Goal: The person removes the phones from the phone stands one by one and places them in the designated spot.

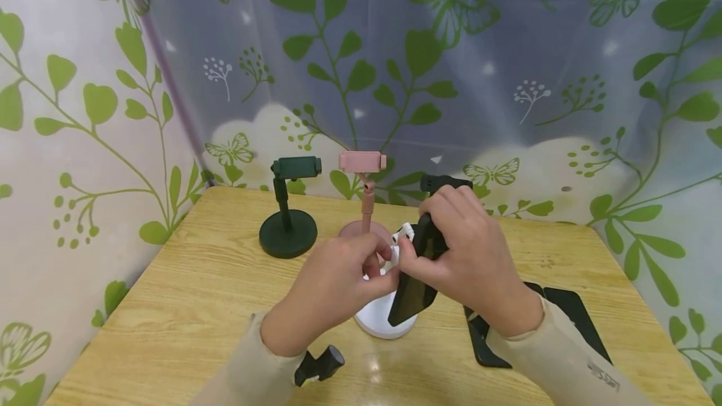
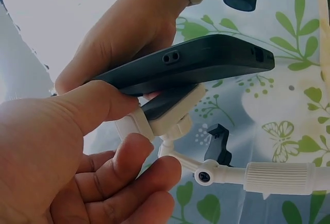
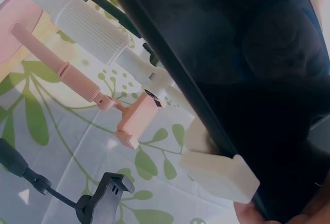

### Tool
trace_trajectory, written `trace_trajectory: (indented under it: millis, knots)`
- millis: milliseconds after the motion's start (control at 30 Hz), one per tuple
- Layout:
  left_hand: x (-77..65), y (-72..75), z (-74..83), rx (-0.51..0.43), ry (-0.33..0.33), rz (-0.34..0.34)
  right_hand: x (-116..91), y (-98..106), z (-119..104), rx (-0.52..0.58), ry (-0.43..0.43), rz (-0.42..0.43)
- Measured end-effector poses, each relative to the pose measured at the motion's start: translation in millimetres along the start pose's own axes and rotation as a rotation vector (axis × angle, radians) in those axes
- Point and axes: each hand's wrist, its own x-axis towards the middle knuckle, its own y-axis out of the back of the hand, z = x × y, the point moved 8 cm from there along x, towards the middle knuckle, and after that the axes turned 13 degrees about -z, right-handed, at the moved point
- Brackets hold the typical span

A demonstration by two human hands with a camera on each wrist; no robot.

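A white phone stand (image 1: 383,321) stands on the wooden table in front of me. My right hand (image 1: 474,255) grips a black phone (image 1: 413,296) by its upper part and holds it tilted against the stand's head. In the left wrist view, the white clamp (image 2: 180,116) with its dark pad lies right under the phone's back. The thumb and fingers of my left hand (image 1: 338,271) pinch one end of this clamp. A white clamp end (image 3: 221,175) overlaps the edge of the glossy screen in the right wrist view.
A green phone stand (image 1: 284,234) and a pink one (image 1: 368,202) stand behind, at left and centre. Behind my right hand is a black stand (image 1: 445,182). Dark phones (image 1: 578,318) lie at the right. Patterned curtains (image 1: 366,80) enclose the table (image 1: 186,306).
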Motion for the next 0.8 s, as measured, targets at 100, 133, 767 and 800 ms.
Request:
trace_trajectory:
  millis: [100, 133, 767, 800]
  knots:
    - [1.3, -1.0, 1.2, -0.004, -0.014, 0.003, -1, 1, 1, -0.002, 0.001, 0.003]
    - [1.6, -1.3, 1.2, -0.01, -0.018, 0.004, -2, 2, 0, -0.003, 0.008, 0.01]
    - [7.7, -5.0, -17.8, -0.189, -0.043, -0.031, -11, 28, -19, 0.121, 0.279, 0.322]
    - [8.3, -6.0, -17.9, -0.205, -0.042, -0.037, -12, 31, -15, 0.17, 0.283, 0.361]
